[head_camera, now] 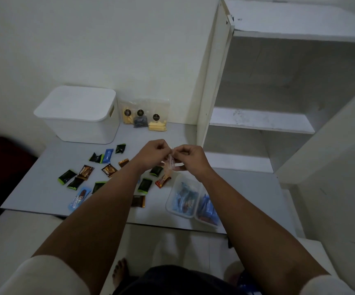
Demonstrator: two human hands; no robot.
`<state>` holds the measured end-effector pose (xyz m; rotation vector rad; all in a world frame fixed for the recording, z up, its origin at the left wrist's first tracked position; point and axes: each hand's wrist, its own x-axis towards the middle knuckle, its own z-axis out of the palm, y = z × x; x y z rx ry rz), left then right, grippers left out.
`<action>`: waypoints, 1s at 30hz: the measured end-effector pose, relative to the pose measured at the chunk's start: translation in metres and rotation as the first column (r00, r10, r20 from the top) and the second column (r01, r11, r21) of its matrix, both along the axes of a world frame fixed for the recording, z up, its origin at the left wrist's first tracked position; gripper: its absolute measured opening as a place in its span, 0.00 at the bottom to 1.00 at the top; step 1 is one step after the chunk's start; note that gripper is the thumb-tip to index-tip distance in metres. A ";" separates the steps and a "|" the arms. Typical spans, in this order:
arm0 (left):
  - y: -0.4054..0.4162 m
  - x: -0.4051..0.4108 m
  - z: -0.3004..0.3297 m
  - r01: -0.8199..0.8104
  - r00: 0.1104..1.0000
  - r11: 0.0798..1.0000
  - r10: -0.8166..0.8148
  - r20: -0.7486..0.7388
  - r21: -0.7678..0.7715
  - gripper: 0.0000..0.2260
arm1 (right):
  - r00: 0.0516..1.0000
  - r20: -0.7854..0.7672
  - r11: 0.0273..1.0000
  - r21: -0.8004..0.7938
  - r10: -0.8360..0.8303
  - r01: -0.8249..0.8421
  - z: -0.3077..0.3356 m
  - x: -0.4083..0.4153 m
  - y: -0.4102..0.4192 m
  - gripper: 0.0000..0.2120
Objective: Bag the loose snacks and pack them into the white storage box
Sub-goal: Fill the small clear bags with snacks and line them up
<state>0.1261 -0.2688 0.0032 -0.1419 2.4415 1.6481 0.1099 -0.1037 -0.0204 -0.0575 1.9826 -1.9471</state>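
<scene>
The loose snacks are spread on the bench, in front of the white storage box, whose lid is on. A small clear bag is held above them, its top edge pinched by the left hand and the right hand; both grips are clamped on it. The bagging step seems to be in hand. Next, the mouth probably must be pulled apart and a snack picked up.

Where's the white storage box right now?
The white storage box sits lidded at the table's far left, against the wall, beside three snack bags.
</scene>
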 end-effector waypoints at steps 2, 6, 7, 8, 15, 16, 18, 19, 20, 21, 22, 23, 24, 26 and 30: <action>-0.001 -0.002 -0.004 -0.008 1.000 1.000 0.008 -0.019 -0.021 0.07 | 1.000 0.020 1.000 0.010 0.021 -0.021 -0.003 -0.004 -0.001 0.08; -0.006 -0.004 -0.008 -0.023 0.998 0.998 0.020 -0.058 -0.060 0.07 | 0.999 0.043 1.000 0.017 0.021 -0.021 -0.005 -0.011 -0.006 0.07; -0.006 -0.005 -0.008 -0.039 0.997 0.998 0.035 -0.067 -0.056 0.08 | 0.999 0.045 1.000 0.014 0.012 -0.012 -0.005 -0.012 -0.007 0.06; -0.006 -0.007 -0.010 -0.059 0.996 0.997 0.055 -0.070 -0.044 0.08 | 0.999 0.045 1.000 0.013 0.002 -0.003 -0.005 -0.014 -0.008 0.06; -0.007 -0.031 -0.020 -0.170 0.980 0.973 0.151 0.127 0.158 0.09 | 0.997 -0.037 0.990 0.131 0.062 -0.056 -0.010 -0.038 -0.010 0.09; -0.008 -0.036 -0.019 -0.186 0.975 0.964 0.158 0.154 0.190 0.09 | 0.997 -0.052 0.988 0.148 0.061 -0.053 -0.010 -0.043 -0.011 0.09; -0.010 -0.051 -0.020 -0.234 0.963 0.940 0.188 0.194 0.250 0.09 | 0.994 -0.092 0.982 0.186 0.061 -0.043 -0.019 -0.055 -0.015 0.07; -0.011 -0.061 -0.021 -0.262 0.956 0.922 0.207 0.209 0.286 0.09 | 0.990 -0.122 0.976 0.215 0.068 -0.041 -0.024 -0.062 -0.017 0.09; -0.012 -0.072 -0.022 -0.293 0.947 0.895 0.221 0.235 0.336 0.09 | 0.984 -0.159 0.968 0.249 0.081 -0.039 -0.029 -0.067 -0.019 0.12; -0.013 -0.083 -0.022 -0.324 0.935 0.858 0.226 0.275 0.398 0.09 | 0.978 -0.185 0.954 0.297 0.096 -0.038 -0.036 -0.074 -0.022 0.15; -0.016 -0.096 -0.022 -0.350 0.923 0.817 0.218 0.317 0.458 0.08 | 0.976 -0.197 0.944 0.328 0.095 -0.026 -0.043 -0.082 -0.024 0.14; -0.019 -0.108 -0.022 -0.362 0.916 0.792 0.206 0.344 0.492 0.08 | 0.976 -0.204 0.940 0.340 0.071 0.003 -0.049 -0.092 -0.027 0.09; -0.023 -0.122 -0.025 -0.362 0.914 0.788 0.197 0.354 0.497 0.07 | 0.979 -0.204 0.945 0.324 0.018 0.050 -0.056 -0.104 -0.029 0.05; -0.032 -0.149 -0.034 -0.345 0.928 0.856 0.250 0.275 0.385 0.07 | 0.980 -0.155 0.954 0.253 -0.127 0.163 -0.062 -0.131 -0.034 0.05; -0.055 -0.207 -0.076 -0.333 0.943 0.939 0.332 -0.035 -0.080 0.08 | 0.958 0.046 0.942 0.201 -0.284 0.270 -0.065 -0.189 -0.043 0.10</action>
